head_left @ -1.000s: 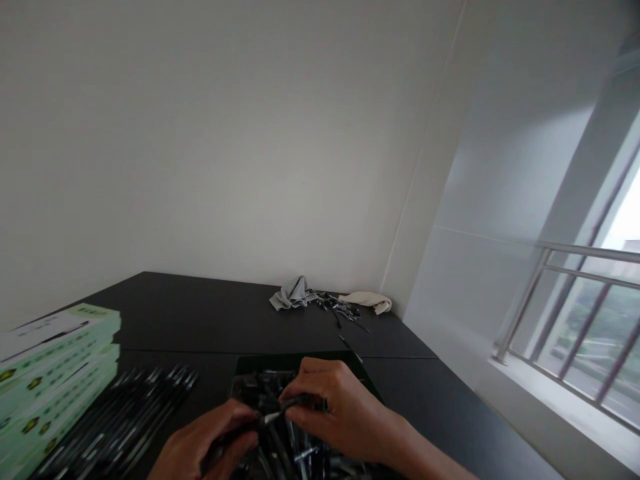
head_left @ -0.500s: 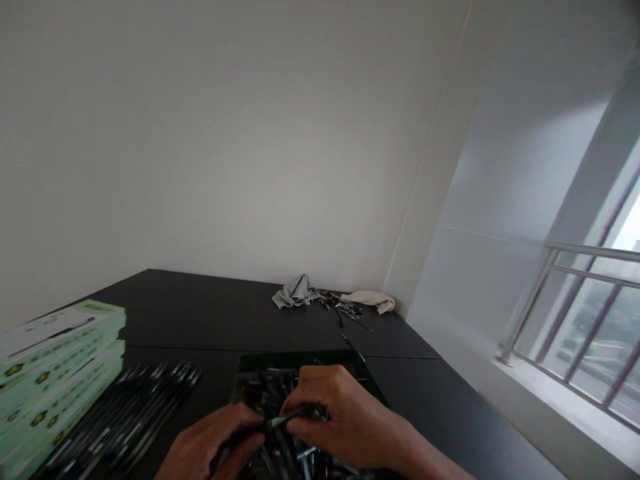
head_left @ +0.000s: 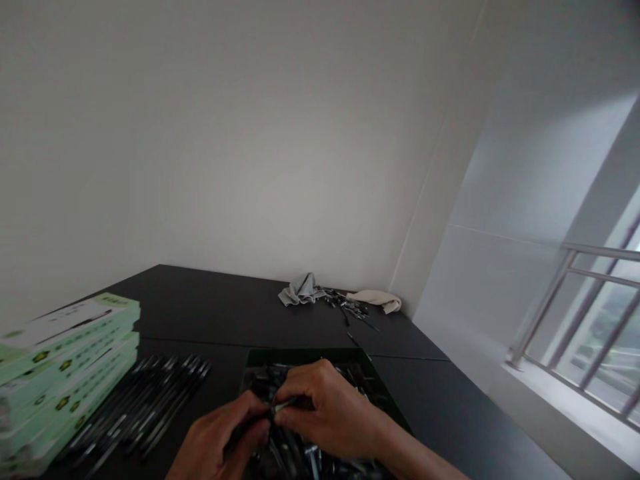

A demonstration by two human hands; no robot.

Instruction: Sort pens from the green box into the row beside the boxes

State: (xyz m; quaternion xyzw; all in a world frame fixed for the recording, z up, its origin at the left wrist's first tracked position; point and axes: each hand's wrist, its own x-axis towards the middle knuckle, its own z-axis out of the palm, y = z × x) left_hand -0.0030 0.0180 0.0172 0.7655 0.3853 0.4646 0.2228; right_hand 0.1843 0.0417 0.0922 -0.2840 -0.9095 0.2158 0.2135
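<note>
Okay so both hands are busy over a dark green bin (head_left: pixel 300 355) full of black pen parts (head_left: pixel 287 453), and a slim pen piece (head_left: pixel 287 403) is right between them, up above the pile. Left hand (head_left: pixel 219 435) has thumb and fingers clamped on its dark end, and the right hand (head_left: pixel 323 412) is pinching the other end, where a paler bit shows. The fingertips nearly meet. Can't tell if it's one piece or two being lined up, it's tiny and the fingers cover most of it.

Looks to me like the fiddly two-handed bit, working the ends against each other. I'd say the next move calls for keeping both ends in line and a firm pinch, since a slip could drop it into the pile.

Left of the bin, a bunch of black pens (head_left: pixel 155 400) lies roughly side by side on the tabletop (head_left: pixel 215 307), next to a stack of pale green boxes (head_left: pixel 75 367). Farther back there's a grey cloth (head_left: pixel 299 291), loose black pieces (head_left: pixel 347 305) and a cream cloth (head_left: pixel 377 299).
</note>
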